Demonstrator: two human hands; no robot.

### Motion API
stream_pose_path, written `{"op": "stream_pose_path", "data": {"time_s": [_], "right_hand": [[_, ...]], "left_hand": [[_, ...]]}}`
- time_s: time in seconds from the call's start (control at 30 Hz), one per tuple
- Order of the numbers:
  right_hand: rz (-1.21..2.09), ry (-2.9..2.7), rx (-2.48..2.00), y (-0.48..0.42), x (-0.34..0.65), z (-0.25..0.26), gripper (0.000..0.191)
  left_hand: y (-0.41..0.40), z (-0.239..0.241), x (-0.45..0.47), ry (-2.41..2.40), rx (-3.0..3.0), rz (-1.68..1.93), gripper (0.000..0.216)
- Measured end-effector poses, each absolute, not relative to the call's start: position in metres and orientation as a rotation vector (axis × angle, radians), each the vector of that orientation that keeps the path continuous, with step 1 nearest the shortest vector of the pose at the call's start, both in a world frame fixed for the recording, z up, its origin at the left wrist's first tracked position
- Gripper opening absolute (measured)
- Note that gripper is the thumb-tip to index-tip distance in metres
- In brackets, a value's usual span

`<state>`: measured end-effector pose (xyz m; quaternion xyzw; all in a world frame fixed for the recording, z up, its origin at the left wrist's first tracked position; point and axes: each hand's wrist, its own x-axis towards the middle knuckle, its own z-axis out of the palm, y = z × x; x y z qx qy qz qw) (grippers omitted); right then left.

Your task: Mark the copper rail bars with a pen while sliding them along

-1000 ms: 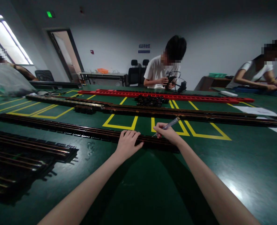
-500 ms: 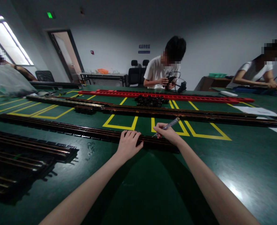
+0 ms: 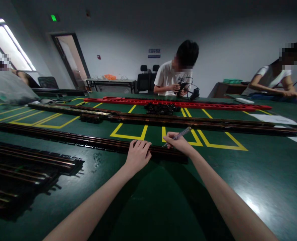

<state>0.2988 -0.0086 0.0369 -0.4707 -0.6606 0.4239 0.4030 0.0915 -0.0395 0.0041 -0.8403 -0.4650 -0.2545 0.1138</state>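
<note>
A long black rail strip [image 3: 108,142] with copper-coloured lines along it lies across the table before me. My left hand [image 3: 137,154] rests over it, fingers bent across the far edge and thumb at the near side, holding it down. Just to the right, my right hand [image 3: 176,143] pinches a slim screwdriver [image 3: 180,133] with a clear handle, held like a pen. Its thin tip points down at the strip near my left fingers; whether it touches cannot be made out.
More black strips [image 3: 32,155] are stacked at the left. Beyond lie another long row of strips [image 3: 163,119], a dark heap of parts [image 3: 160,108] and red rails [image 3: 208,105]. Papers [image 3: 276,118] lie at the right. Co-workers sit around the table [image 3: 238,174].
The strip has slid slightly to the left under my hands. My left thumb has drawn in closer to the strip. The right hand keeps its pinch on the screwdriver.
</note>
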Motion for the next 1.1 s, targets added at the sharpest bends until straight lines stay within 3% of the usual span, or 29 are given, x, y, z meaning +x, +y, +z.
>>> {"op": "stream_pose_path", "data": {"time_s": [1.1], "right_hand": [[1.191,-1.457,-1.106,-0.0054,0.3042,0.0306,0.04]], "left_hand": [[-0.0388,0.0071,0.088,-1.39,-2.563,-0.69,0.04]]}}
